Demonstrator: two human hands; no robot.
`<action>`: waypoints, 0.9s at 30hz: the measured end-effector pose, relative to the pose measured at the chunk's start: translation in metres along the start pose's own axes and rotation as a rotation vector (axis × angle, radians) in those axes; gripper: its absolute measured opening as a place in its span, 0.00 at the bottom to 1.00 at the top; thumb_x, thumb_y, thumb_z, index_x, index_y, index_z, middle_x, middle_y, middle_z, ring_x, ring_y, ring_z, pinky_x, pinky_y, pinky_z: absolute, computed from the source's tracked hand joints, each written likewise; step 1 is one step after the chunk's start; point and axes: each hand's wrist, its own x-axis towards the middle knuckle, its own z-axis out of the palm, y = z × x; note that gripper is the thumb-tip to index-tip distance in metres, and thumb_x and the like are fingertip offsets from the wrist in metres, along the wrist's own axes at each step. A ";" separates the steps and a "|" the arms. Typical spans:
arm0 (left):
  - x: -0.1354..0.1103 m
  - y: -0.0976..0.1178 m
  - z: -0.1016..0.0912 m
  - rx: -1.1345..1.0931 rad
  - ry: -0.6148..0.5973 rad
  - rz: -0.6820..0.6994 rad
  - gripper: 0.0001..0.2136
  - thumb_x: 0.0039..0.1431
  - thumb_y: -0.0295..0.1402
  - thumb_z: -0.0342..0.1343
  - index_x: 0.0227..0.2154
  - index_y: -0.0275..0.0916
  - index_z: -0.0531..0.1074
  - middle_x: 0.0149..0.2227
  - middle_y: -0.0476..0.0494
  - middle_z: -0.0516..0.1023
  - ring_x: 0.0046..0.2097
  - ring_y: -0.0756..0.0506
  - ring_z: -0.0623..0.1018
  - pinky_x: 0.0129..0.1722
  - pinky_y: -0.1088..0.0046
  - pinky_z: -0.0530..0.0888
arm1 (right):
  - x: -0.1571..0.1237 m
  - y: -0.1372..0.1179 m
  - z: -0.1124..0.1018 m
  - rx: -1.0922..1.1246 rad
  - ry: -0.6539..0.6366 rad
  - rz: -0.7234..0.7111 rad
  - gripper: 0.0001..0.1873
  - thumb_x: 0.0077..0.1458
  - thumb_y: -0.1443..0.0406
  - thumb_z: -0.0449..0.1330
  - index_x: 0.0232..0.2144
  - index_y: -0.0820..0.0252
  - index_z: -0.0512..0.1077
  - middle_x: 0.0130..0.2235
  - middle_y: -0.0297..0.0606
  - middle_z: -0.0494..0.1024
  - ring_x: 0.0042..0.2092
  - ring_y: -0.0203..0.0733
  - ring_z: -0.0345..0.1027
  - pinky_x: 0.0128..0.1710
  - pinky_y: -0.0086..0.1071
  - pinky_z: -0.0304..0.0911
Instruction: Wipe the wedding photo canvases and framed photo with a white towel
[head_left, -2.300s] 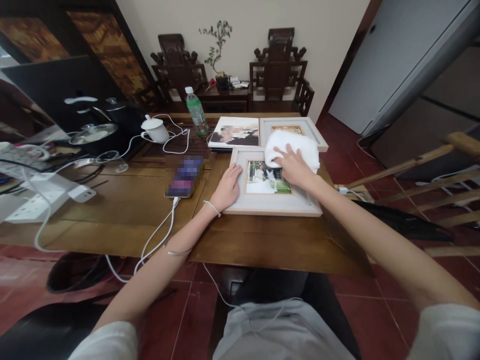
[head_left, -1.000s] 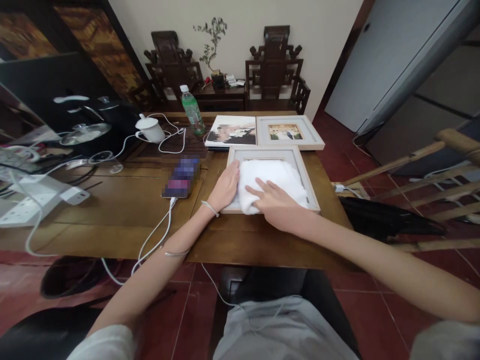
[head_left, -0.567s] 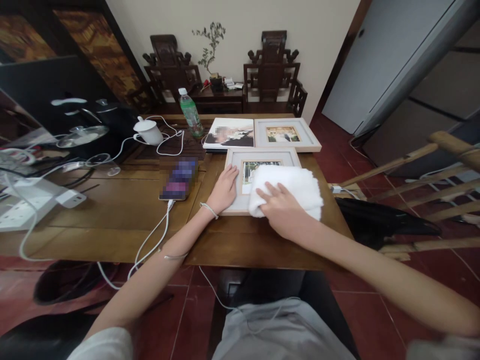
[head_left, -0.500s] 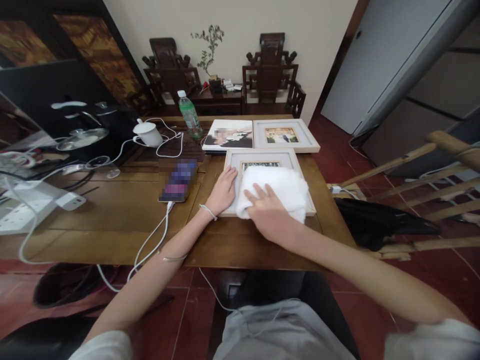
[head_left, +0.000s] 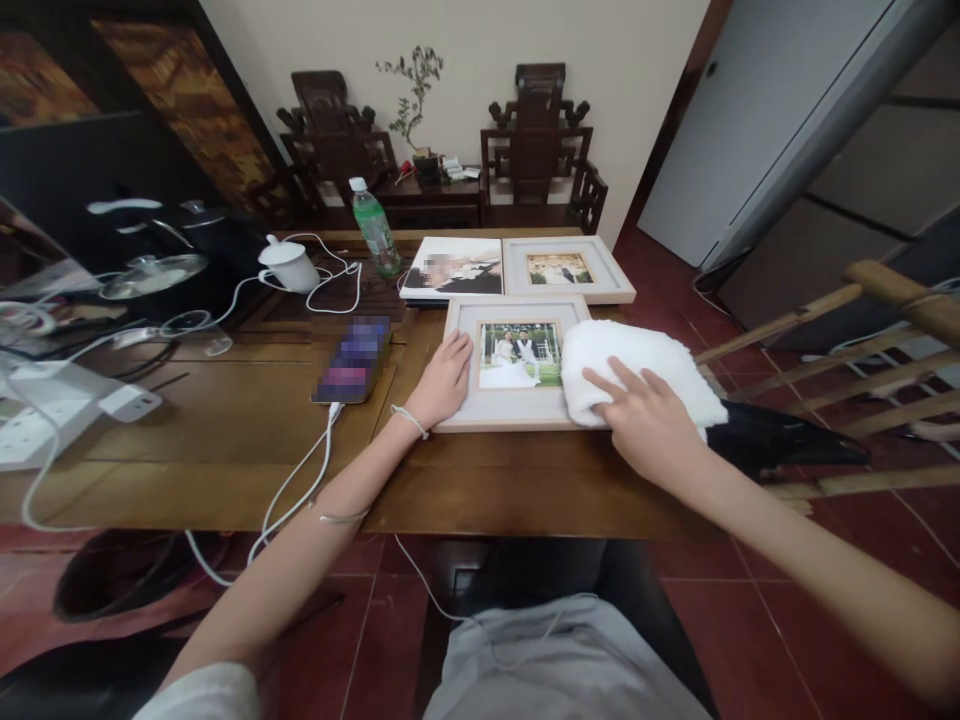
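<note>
A light wooden picture frame point(head_left: 517, 412) lies flat near the table's right end, with a photo of two people in wedding dress on a lawn in its middle. My left hand point(head_left: 442, 382) holds the frame's left side, fingers over the border. A folded white towel point(head_left: 637, 350) covers the frame's right part and hangs past the table edge. On top of it, my right hand point(head_left: 649, 420) grips and presses the towel with slightly spread fingers; its thumb is hard to see.
Behind lie a second frame point(head_left: 619, 280) and a white-edged photo panel point(head_left: 454, 250). To the left are a phone point(head_left: 352, 360) on a cable, a green bottle point(head_left: 375, 235), a lidded white cup point(head_left: 291, 268) and a power strip point(head_left: 52, 415). A wooden chair point(head_left: 907, 305) stands right.
My right hand has slid the towel rightward across the frame, uncovering the photo. My left hand stays on the frame's left side.
</note>
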 end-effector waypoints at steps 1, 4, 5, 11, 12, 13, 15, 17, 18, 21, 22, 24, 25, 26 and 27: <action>0.000 0.000 0.000 0.000 0.005 0.000 0.21 0.64 0.29 0.41 0.58 0.32 0.65 0.61 0.34 0.66 0.67 0.38 0.57 0.66 0.51 0.56 | 0.006 0.006 0.003 0.008 -0.002 0.010 0.20 0.50 0.78 0.54 0.39 0.59 0.80 0.63 0.40 0.65 0.64 0.61 0.53 0.56 0.54 0.56; -0.001 -0.002 0.002 -0.003 0.020 -0.007 0.21 0.64 0.29 0.41 0.57 0.33 0.65 0.61 0.36 0.67 0.67 0.38 0.57 0.66 0.52 0.57 | 0.038 0.023 0.015 0.050 0.012 0.050 0.23 0.50 0.78 0.52 0.41 0.58 0.80 0.63 0.38 0.64 0.65 0.59 0.51 0.56 0.53 0.55; -0.001 -0.002 0.002 -0.009 0.026 -0.009 0.21 0.64 0.29 0.41 0.57 0.34 0.66 0.61 0.36 0.67 0.67 0.38 0.57 0.66 0.51 0.57 | 0.052 0.029 0.019 0.067 0.018 0.064 0.24 0.50 0.78 0.51 0.42 0.58 0.79 0.63 0.37 0.64 0.65 0.58 0.51 0.56 0.53 0.55; -0.002 -0.002 0.003 -0.057 0.051 -0.039 0.20 0.64 0.31 0.42 0.57 0.34 0.67 0.61 0.36 0.67 0.67 0.37 0.59 0.65 0.50 0.57 | 0.103 0.053 0.032 0.079 0.031 0.063 0.28 0.47 0.80 0.48 0.45 0.62 0.78 0.63 0.39 0.65 0.65 0.59 0.50 0.56 0.54 0.56; -0.002 -0.002 0.002 -0.059 0.052 -0.044 0.20 0.64 0.31 0.42 0.57 0.34 0.67 0.61 0.36 0.67 0.67 0.37 0.59 0.65 0.50 0.57 | 0.100 0.051 0.032 0.071 0.028 0.051 0.28 0.47 0.80 0.48 0.45 0.63 0.78 0.63 0.39 0.65 0.65 0.60 0.50 0.55 0.54 0.56; -0.002 -0.001 0.002 -0.057 0.053 -0.048 0.20 0.64 0.31 0.42 0.56 0.33 0.67 0.61 0.35 0.67 0.66 0.37 0.59 0.65 0.50 0.57 | 0.094 0.048 0.030 0.065 0.023 0.036 0.27 0.47 0.79 0.48 0.44 0.64 0.78 0.63 0.40 0.65 0.64 0.61 0.51 0.55 0.54 0.56; -0.002 0.000 0.002 -0.048 0.052 -0.053 0.21 0.63 0.30 0.42 0.56 0.32 0.67 0.61 0.34 0.67 0.66 0.37 0.59 0.66 0.51 0.57 | 0.073 0.039 0.022 0.069 0.001 -0.003 0.25 0.46 0.79 0.49 0.42 0.65 0.79 0.62 0.42 0.65 0.64 0.63 0.51 0.56 0.53 0.56; -0.001 0.001 0.002 -0.041 0.053 -0.058 0.21 0.63 0.30 0.42 0.56 0.32 0.67 0.61 0.34 0.67 0.66 0.37 0.59 0.66 0.50 0.57 | 0.045 0.030 0.008 0.102 -0.038 -0.046 0.25 0.44 0.79 0.50 0.41 0.66 0.79 0.62 0.44 0.66 0.64 0.63 0.52 0.56 0.52 0.57; -0.001 0.001 0.002 -0.040 0.054 -0.060 0.21 0.63 0.30 0.42 0.56 0.32 0.67 0.61 0.34 0.67 0.66 0.37 0.59 0.66 0.50 0.57 | 0.031 0.026 -0.001 0.133 -0.066 -0.067 0.25 0.43 0.80 0.51 0.40 0.65 0.80 0.62 0.44 0.66 0.64 0.62 0.53 0.56 0.50 0.58; -0.001 0.002 0.002 -0.037 0.056 -0.063 0.21 0.63 0.29 0.42 0.56 0.34 0.66 0.61 0.37 0.67 0.66 0.38 0.59 0.66 0.52 0.57 | -0.003 0.015 -0.029 0.262 -0.169 -0.109 0.30 0.40 0.81 0.49 0.41 0.57 0.79 0.57 0.41 0.73 0.61 0.53 0.61 0.52 0.42 0.63; -0.002 0.003 0.002 -0.032 0.054 -0.063 0.21 0.63 0.29 0.42 0.56 0.33 0.66 0.61 0.36 0.67 0.66 0.38 0.59 0.66 0.53 0.56 | -0.010 0.012 -0.036 0.304 -0.191 -0.126 0.32 0.40 0.81 0.48 0.42 0.54 0.79 0.55 0.40 0.75 0.60 0.50 0.64 0.51 0.40 0.65; -0.002 0.003 0.002 -0.016 0.047 -0.060 0.21 0.63 0.28 0.42 0.56 0.30 0.66 0.61 0.34 0.67 0.66 0.37 0.59 0.67 0.54 0.56 | -0.016 0.004 -0.044 0.368 -0.193 -0.178 0.33 0.39 0.81 0.48 0.42 0.51 0.79 0.52 0.38 0.77 0.59 0.47 0.65 0.50 0.37 0.65; -0.002 0.003 0.002 -0.007 0.042 -0.058 0.21 0.63 0.28 0.42 0.56 0.29 0.66 0.61 0.33 0.67 0.66 0.37 0.59 0.67 0.54 0.57 | -0.013 -0.001 -0.045 0.387 -0.173 -0.202 0.33 0.39 0.81 0.48 0.42 0.51 0.78 0.53 0.37 0.77 0.59 0.46 0.64 0.51 0.36 0.64; -0.002 0.003 0.002 -0.001 0.038 -0.057 0.21 0.63 0.28 0.41 0.56 0.29 0.66 0.61 0.32 0.67 0.66 0.37 0.59 0.67 0.54 0.57 | -0.008 -0.005 -0.043 0.400 -0.152 -0.221 0.33 0.39 0.81 0.48 0.42 0.52 0.78 0.54 0.37 0.76 0.60 0.46 0.63 0.51 0.36 0.64; -0.001 0.003 0.002 0.002 0.035 -0.055 0.21 0.63 0.28 0.41 0.56 0.29 0.66 0.61 0.32 0.66 0.66 0.37 0.59 0.66 0.53 0.57 | 0.000 -0.008 -0.040 0.408 -0.141 -0.230 0.33 0.39 0.81 0.48 0.43 0.53 0.78 0.54 0.38 0.75 0.60 0.46 0.63 0.51 0.36 0.64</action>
